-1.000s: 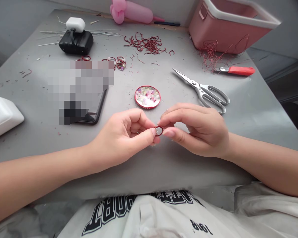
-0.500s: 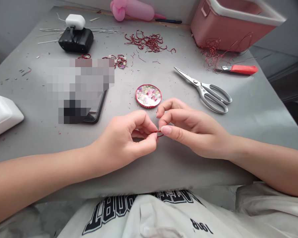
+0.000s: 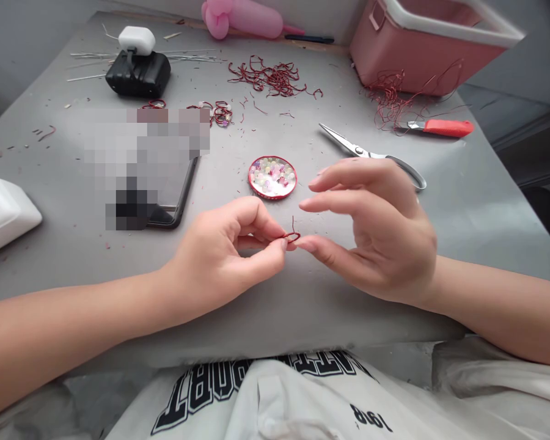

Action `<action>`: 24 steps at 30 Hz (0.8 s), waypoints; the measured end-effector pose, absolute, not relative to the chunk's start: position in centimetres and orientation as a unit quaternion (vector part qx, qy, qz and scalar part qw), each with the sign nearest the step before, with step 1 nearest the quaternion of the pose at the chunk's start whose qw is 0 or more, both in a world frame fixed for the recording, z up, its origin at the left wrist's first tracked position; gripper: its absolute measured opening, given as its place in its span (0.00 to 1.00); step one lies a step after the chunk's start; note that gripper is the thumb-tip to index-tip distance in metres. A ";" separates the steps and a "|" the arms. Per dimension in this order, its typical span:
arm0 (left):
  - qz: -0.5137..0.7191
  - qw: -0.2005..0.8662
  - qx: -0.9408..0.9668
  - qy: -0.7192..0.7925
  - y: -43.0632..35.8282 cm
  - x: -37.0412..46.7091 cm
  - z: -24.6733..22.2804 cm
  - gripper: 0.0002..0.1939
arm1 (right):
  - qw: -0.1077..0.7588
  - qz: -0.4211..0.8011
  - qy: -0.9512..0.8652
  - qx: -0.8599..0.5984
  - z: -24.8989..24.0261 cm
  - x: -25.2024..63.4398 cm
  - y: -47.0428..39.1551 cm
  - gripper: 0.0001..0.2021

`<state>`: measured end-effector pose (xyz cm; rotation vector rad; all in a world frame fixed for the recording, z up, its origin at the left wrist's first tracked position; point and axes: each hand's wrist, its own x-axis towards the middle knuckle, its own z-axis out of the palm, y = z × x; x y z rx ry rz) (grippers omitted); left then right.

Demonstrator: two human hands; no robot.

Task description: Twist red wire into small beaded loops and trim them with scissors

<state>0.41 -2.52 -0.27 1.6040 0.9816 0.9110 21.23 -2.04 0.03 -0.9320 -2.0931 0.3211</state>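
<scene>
My left hand (image 3: 238,247) pinches a small dark red wire ring (image 3: 294,236) between thumb and fingertips, and a thin wire end sticks up from it. Just right of the ring is my right hand (image 3: 371,226), its thumb tip close beside the wire and its fingers spread apart, with nothing seen between them. Behind the hands lies a round red-rimmed lid (image 3: 272,177) with several pastel beads. The silver scissors (image 3: 348,143) rest behind my right hand, which covers part of their handles.
Red wire pieces (image 3: 275,76), a beaded bunch (image 3: 221,113) and a black case (image 3: 138,73) lie farther back. A red-handled cutter (image 3: 447,128) is near the pink bin (image 3: 407,55). At left are a phone (image 3: 183,198) and a white object (image 3: 7,211).
My right hand has let go of the wire ring, opened its fingers and risen slightly, now covering part of the scissors. The ring and its upright wire end show more clearly in my left hand.
</scene>
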 end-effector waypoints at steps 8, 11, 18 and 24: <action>0.368 0.546 0.647 0.385 -2.6 0.2 -0.5 0.04 | 0.379 -0.117 -0.871 -0.289 -0.8 21.6 -1.9 0.07; 0.359 0.501 0.691 0.377 -2.5 0.2 -0.6 0.05 | 0.370 -0.076 -0.875 -0.302 -0.6 21.3 -2.4 0.06; 0.335 0.246 0.834 0.362 -2.9 0.1 -0.5 0.05 | 0.260 0.298 -0.836 -0.380 0.7 21.1 -2.2 0.08; 0.332 0.300 0.820 0.357 -2.7 -0.2 -0.6 0.03 | 0.276 0.394 -0.798 -0.363 0.8 21.4 -1.4 0.08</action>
